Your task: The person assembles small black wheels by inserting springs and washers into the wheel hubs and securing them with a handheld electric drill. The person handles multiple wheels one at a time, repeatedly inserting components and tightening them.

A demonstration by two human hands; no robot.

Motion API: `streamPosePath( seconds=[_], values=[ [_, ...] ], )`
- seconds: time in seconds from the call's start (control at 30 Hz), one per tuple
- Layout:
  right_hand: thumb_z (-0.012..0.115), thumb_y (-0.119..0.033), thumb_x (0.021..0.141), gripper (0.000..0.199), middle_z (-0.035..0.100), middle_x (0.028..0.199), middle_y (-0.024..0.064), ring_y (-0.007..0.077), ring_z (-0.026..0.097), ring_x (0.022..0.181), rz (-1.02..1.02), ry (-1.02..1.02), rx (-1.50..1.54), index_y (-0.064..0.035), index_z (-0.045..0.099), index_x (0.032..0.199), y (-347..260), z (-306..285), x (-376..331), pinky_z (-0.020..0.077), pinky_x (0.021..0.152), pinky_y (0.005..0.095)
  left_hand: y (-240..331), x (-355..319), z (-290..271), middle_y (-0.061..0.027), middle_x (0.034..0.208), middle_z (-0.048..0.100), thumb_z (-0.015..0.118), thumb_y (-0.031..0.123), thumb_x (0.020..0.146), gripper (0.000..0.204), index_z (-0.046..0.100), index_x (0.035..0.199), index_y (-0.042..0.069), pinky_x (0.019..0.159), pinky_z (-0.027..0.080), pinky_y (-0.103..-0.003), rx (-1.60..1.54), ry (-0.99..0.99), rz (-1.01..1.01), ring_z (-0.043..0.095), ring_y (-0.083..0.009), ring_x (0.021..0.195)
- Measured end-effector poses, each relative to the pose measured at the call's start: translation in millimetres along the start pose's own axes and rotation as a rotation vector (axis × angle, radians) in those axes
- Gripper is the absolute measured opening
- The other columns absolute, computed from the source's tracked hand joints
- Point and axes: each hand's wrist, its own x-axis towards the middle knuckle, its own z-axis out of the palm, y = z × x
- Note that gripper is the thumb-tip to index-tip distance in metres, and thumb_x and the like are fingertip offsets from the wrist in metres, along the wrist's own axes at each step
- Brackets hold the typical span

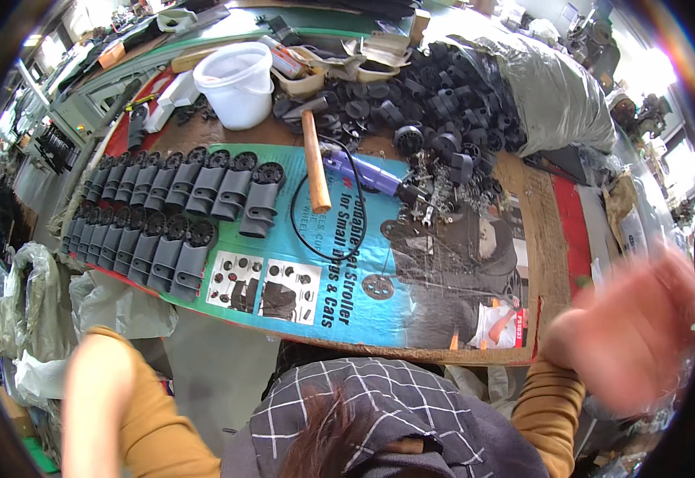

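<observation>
**Hands off the bench**

The right hand is blurred, fingers spread apart and holding nothing, beside the printed cardboard sheet. The left hand is out of view (only its sleeve shows). Grey wheel housings lie in two rows on the sheet's left part.
</observation>
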Motion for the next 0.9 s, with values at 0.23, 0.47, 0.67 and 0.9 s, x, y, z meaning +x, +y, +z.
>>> streamPosePath(
  seconds=[0.23,0.47,0.67,0.9],
  values=[
    [0.065,-0.027,0.088,0.035,0.062,0.100,0.0180,0.0348,0.058,0.097,0.726,-0.666,-0.218,-0.0002,0.061,0.109,108,181,-202,0.0459,0.087,0.0434,-113,-142,34,-0.0143,0.127,0.050,0.070,0.026,0.085,0.039,0.062,0.116,0.004,0.087,0.047,-0.033,0.240,-0.060,-0.844,0.051,-0.0251,0.115],
    [0.065,-0.031,0.084,0.064,0.052,0.115,0.0275,0.0452,0.056,0.102,1.014,-0.718,-0.013,-0.0054,0.039,0.137,108,270,-196,0.0467,0.091,0.0477,-255,-203,56,-0.0221,0.135,0.043,0.073,0.034,0.078,0.076,0.036,0.140,0.010,0.100,0.041,-0.053,0.978,-0.669,-1.134,0.044,-0.0408,0.125],
    [0.052,0.001,0.082,0.034,0.057,0.082,0.0069,0.0098,0.054,0.056,1.790,-0.195,0.752,-0.0020,0.052,0.116,157,293,-158,0.0476,0.047,0.0222,-264,-182,37,-0.0245,0.130,0.044,0.071,0.025,0.069,0.079,0.037,0.138,0.006,0.098,0.046,-0.047,0.803,-0.583,-1.209,0.052,-0.0411,0.117],
    [0.053,-0.004,0.084,0.010,0.048,0.066,0.0028,0.0121,0.050,0.051,1.662,0.276,0.866,-0.0027,0.047,0.092,138,344,-143,0.0424,0.043,0.0253,-166,-193,30,-0.0217,0.129,0.039,0.075,0.022,0.067,0.082,0.039,0.139,0.007,0.104,0.038,-0.042,0.469,-0.274,-1.218,0.044,-0.0362,0.119]
  ],
)
